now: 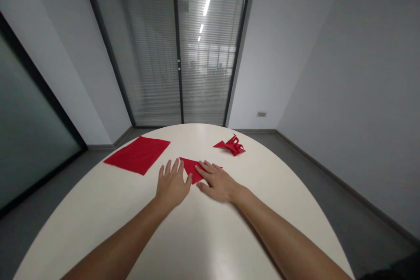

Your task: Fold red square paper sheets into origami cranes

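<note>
A folded piece of red paper (pixel 191 167) lies on the white table in front of me, a pointed shape with its right part covered by my fingers. My right hand (pixel 216 181) rests on it, palm down with fingers stretched out. Just left of the paper is my left hand (pixel 173 183), its fingers spread and its thumb close to the paper's lower edge; whether the thumb touches it I cannot tell. Neither hand grasps anything.
A red sheet of paper (pixel 139 155) lies flat at the back left of the round white table (pixel 183 236). Toward the back right sits a folded red paper figure (pixel 232 145) with pointed parts. Glass panels with blinds (pixel 154 74) stand behind the table.
</note>
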`<action>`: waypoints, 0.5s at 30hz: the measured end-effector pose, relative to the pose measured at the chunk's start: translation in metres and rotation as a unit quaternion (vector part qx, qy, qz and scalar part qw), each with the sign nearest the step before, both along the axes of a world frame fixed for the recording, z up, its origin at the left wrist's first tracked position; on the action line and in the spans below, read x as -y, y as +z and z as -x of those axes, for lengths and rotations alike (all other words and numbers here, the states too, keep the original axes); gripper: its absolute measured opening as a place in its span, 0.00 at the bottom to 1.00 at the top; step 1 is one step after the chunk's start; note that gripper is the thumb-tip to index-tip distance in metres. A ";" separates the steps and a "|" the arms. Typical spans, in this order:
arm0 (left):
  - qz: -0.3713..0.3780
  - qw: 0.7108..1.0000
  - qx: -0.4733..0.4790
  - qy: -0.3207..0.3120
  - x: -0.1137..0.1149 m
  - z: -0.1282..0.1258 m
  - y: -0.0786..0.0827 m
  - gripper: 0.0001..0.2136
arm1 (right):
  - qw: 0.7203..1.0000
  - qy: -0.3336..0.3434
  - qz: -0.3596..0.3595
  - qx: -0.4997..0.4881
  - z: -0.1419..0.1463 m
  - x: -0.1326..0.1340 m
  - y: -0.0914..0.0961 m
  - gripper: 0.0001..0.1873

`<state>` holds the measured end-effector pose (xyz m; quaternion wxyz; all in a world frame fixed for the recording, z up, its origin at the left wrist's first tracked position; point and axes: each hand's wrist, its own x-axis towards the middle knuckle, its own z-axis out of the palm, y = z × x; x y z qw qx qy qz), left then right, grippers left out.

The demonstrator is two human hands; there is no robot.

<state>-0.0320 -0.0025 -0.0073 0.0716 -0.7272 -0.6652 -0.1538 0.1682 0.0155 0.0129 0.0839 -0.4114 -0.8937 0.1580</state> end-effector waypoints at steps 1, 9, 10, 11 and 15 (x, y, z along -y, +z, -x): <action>-0.013 1.000 0.006 -0.003 -0.001 0.001 0.001 0.26 | 1.000 0.001 -0.003 -0.001 0.000 -0.001 -0.001 0.37; 0.029 0.967 0.053 -0.247 -0.003 0.008 0.002 0.26 | 0.999 0.049 -0.016 -0.017 -0.003 -0.003 0.002 0.32; 0.045 0.967 0.048 -0.247 -0.004 0.007 0.000 0.27 | 0.998 0.053 -0.015 -0.019 -0.004 -0.004 0.002 0.32; 0.055 0.970 0.041 -0.235 -0.004 0.007 -0.002 0.29 | 0.998 0.052 -0.014 -0.020 -0.004 -0.004 0.002 0.32; 0.059 0.987 0.007 -0.148 -0.006 0.003 -0.006 0.30 | 0.999 0.040 -0.010 -0.023 -0.004 -0.004 0.001 0.32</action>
